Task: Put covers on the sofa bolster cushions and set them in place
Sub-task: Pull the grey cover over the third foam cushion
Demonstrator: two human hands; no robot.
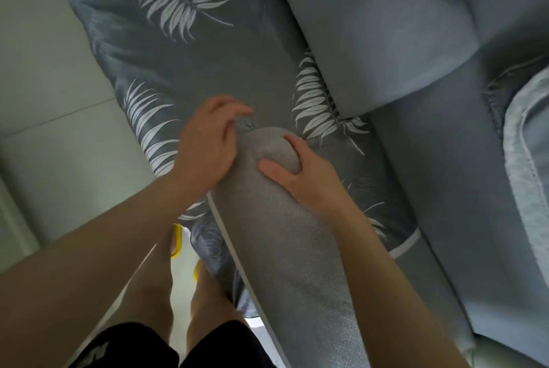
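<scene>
- Right hand grips the rounded end of the grey bolster, thumb across it.
- Left hand, fingers loosely curled, touches the bolster's side over the leaf-print cover; a grasp cannot be told.

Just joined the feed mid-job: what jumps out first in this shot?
Centre frame, a long grey bolster runs from the bottom edge up toward the sofa, its rounded end gripped by the right hand. The left hand rests against the bolster's left side, fingers curled above the leaf-print cover that spreads over the seat to the upper left. A plain blue-grey cushion lies along the sofa at upper right.
</scene>
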